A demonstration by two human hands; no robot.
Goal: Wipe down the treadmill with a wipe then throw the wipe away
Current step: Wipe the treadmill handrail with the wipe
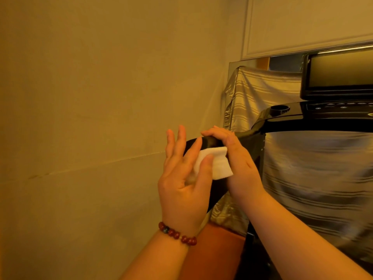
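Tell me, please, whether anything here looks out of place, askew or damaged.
Nothing looks spilled or broken. The only oddity is the striped cloth draped loosely over the panel behind the treadmill. The left hand and right hand hold the wipe on the handrail.

Two hands (181,182) (238,158), one wipe (220,166), one treadmill (282,122)
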